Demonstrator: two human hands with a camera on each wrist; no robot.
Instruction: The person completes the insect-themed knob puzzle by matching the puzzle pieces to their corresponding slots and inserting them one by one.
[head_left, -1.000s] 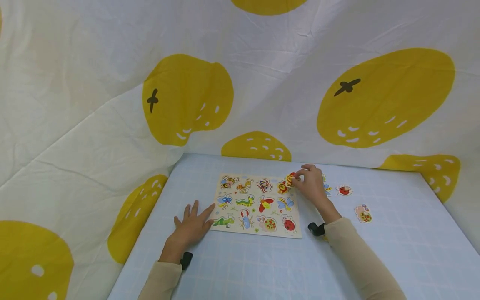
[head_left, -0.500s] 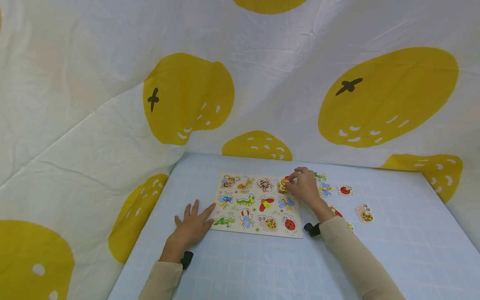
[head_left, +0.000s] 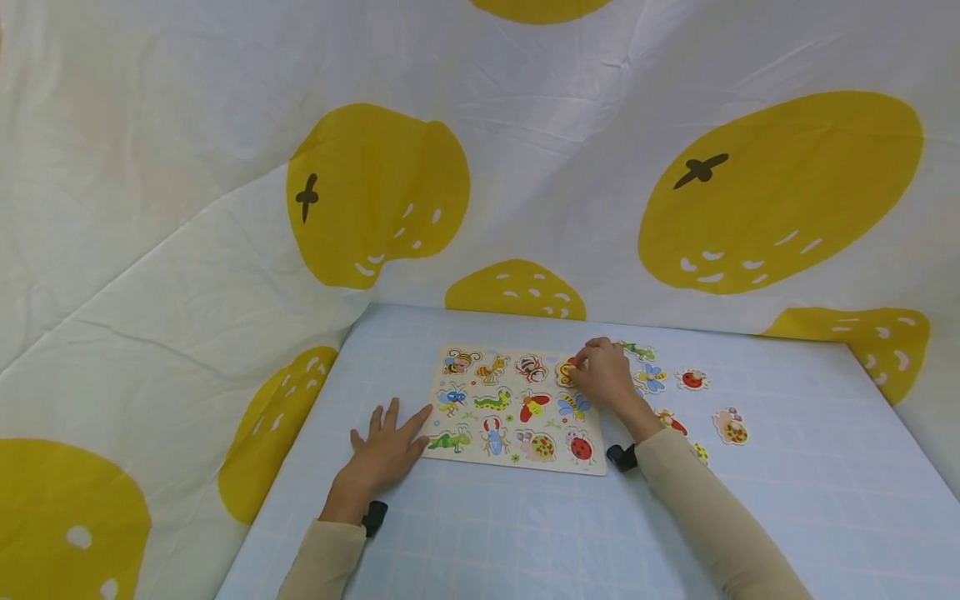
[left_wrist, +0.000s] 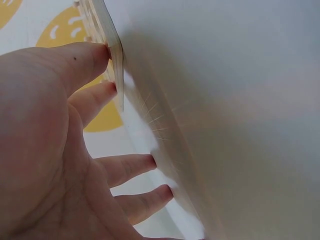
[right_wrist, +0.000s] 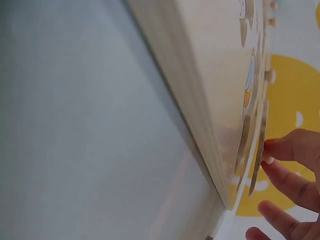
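Observation:
A wooden peg puzzle board point(head_left: 474, 425) with insect pictures lies flat on the table. At its top right corner my right hand point(head_left: 606, 375) pinches the small knob of a red-and-yellow butterfly puzzle piece point(head_left: 566, 372). In the right wrist view this piece point(right_wrist: 259, 150) is edge-on, slightly tilted and close over the board's face; whether it touches the board I cannot tell. My left hand point(head_left: 382, 454) rests on the table with fingers spread, at the board's left edge. In the left wrist view its thumb and index finger touch that edge point(left_wrist: 117, 65).
Right of the board lie several loose pieces: a ladybug point(head_left: 693, 380), a snail point(head_left: 731, 427), a blue-winged dragonfly point(head_left: 651, 379), a green grasshopper point(head_left: 639, 352) and a red-winged insect point(head_left: 671, 422). A yellow-green piece point(head_left: 701, 452) is partly hidden by the right sleeve. A patterned curtain point(head_left: 555, 200) stands behind.
My right hand has moved slightly left and down with the butterfly piece, bringing it over the top right slot. Loose pieces behind the right arm came into view. The left hand stayed put.

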